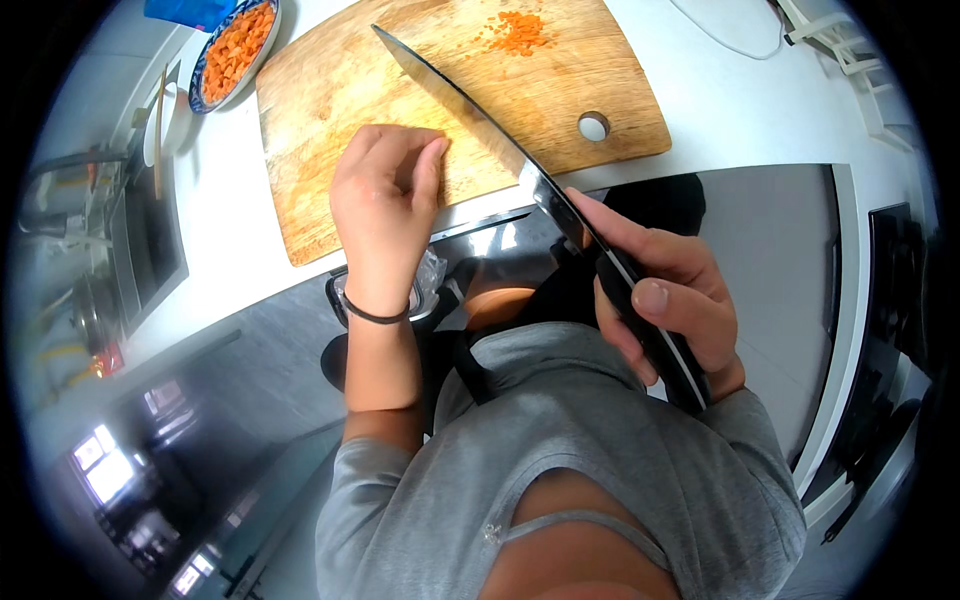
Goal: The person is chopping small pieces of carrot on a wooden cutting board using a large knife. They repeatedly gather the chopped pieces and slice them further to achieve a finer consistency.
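Observation:
A kitchen knife [465,112] with a black handle is gripped in my right hand [675,292], in front of the counter edge. Its long blade points up and left across the wooden cutting board [322,105], edge turned down-left. My left hand [386,176] rests on the near left part of the board with its fingers curled and the thumb tip against them. No object shows in it, though the palm side is partly hidden. Finely chopped carrot [521,31] lies in a small pile at the board's far right, beyond the blade.
An oval blue-and-white dish [196,82] of diced carrot [238,52] stands left of the board, beside a blue object [191,11]. A white bowl [176,120] with chopsticks [160,142] across it sits near the sink [154,247]. A white cable [739,49] and rack [847,56] are far right.

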A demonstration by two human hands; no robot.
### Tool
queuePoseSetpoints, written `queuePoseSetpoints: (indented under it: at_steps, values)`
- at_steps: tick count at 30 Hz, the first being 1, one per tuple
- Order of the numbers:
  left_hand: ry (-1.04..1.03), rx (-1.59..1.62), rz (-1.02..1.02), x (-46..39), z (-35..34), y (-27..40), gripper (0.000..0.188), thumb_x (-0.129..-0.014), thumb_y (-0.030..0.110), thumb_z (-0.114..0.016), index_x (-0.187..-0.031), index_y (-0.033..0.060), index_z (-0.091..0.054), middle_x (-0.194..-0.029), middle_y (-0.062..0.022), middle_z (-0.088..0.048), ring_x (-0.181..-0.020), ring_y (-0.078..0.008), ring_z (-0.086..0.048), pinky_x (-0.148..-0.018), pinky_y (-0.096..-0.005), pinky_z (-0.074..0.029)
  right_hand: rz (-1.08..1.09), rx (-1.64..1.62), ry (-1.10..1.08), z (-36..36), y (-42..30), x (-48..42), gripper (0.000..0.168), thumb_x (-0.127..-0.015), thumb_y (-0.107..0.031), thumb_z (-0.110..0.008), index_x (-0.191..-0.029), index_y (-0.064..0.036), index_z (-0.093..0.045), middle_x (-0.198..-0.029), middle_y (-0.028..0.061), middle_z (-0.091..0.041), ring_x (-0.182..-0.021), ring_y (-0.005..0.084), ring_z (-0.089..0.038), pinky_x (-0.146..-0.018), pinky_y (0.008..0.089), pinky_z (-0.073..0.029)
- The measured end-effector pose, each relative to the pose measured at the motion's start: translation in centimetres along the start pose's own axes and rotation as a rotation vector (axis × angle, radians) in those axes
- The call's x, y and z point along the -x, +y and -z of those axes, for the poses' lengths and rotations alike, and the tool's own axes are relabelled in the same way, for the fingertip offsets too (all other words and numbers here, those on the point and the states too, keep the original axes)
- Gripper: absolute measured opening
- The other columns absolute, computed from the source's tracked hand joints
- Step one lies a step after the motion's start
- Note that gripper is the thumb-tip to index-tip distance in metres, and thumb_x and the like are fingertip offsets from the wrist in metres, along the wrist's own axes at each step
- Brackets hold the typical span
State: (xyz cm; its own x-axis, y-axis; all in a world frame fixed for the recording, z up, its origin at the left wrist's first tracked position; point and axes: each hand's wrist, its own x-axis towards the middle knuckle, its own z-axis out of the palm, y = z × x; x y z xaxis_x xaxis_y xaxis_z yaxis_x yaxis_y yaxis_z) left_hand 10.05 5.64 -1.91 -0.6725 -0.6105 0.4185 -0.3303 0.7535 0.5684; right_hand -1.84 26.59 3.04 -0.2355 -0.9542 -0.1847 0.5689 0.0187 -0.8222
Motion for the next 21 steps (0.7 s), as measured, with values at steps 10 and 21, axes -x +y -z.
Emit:
queuePoseSetpoints:
  at_steps: [10, 21]
  values:
    - [-0.054, 0.043, -0.198, -1.0, -0.6, -0.5, 0.007, -0.079, -0.002, -0.069, -0.083, -0.0014, -0.064, -0.080, -0.0082, -0.059, -0.067, -0.0161, -0.060, -0.059, -0.0243, -0.048, 0.040, 0.016, 0.009, 0.3, 0.1, 0.2, 0.067, -0.089, -0.026, -0.051, -0.140, 0.011, -0.030, -0.053, 0.0070, -0.053, -0.035, 0.0067, -0.047, -0.034, 0.0170, -0.040]
    - [0.076, 0.100, -0.069, 0.0, -0.9, 0.1, 0.009, -0.072, 0.000, -0.071, -0.079, 0.0040, -0.068, -0.082, -0.0091, -0.066, -0.075, -0.0253, -0.062, -0.067, -0.0324, -0.048, -0.064, -0.017, -0.007, -0.2, -0.7, 0.6, 0.068, -0.089, -0.028, -0.053, -0.141, 0.008, -0.030, -0.055, 0.0075, -0.054, -0.036, 0.0069, -0.048, -0.036, 0.0167, -0.040]
